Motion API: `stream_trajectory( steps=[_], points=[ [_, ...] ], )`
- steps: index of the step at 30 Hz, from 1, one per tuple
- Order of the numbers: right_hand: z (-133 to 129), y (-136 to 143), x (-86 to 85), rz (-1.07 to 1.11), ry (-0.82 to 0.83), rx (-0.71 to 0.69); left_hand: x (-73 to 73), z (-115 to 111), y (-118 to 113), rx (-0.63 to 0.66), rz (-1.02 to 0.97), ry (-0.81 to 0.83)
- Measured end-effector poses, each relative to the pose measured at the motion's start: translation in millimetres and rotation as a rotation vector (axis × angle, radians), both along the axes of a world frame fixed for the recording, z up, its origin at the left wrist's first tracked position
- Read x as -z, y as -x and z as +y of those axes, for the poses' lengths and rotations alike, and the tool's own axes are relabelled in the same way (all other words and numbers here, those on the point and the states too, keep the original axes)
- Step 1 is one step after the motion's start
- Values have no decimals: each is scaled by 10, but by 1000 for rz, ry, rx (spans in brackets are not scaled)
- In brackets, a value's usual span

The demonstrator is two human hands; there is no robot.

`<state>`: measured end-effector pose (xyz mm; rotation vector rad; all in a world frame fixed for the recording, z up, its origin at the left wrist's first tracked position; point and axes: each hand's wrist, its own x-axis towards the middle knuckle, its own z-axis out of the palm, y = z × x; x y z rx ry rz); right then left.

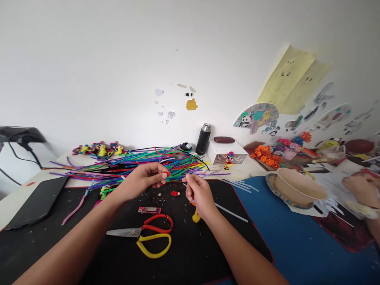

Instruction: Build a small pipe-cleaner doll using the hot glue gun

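Observation:
My left hand (152, 175) pinches a small red fuzzy piece (166, 174) between thumb and fingertips. Closed round what looks like a small glue gun (196, 216), my right hand (196, 192) hides most of it; a yellow and orange part shows underneath. A translucent glue stick (231, 212) sticks out behind that hand. Between the hands, on the black mat (204, 253), lies a small red piece with a pale end (175, 193). Nearer to me are a pinkish-red lighter (149, 210) and scissors (154, 235) with one red and one yellow handle, blades pointing left.
Many coloured pipe cleaners (118, 168) lie heaped behind my hands. A black flask (203, 139) stands by a white box (227, 149). Small figures (101, 149) sit back left, a tablet-like black slab (38, 202) at left. Rightward are a bowl (299, 186) and another person's hand (360, 188).

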<state>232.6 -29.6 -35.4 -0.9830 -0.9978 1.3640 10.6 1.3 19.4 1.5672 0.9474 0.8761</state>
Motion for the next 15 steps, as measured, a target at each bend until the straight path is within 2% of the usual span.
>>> stream_trajectory(
  steps=[6,8,10,15],
  points=[
    [-428,-563,93,-236,184,37,89,-58,-144,56,-13,26],
    [-562,-689,147,-276,270,28,118,-141,-250,143,38,61],
    [-660,-760,186,-292,339,24,150,-240,-358,216,91,57],
    [-701,-755,181,-300,440,-8,323,-421,-571,223,339,-75]
  ],
)
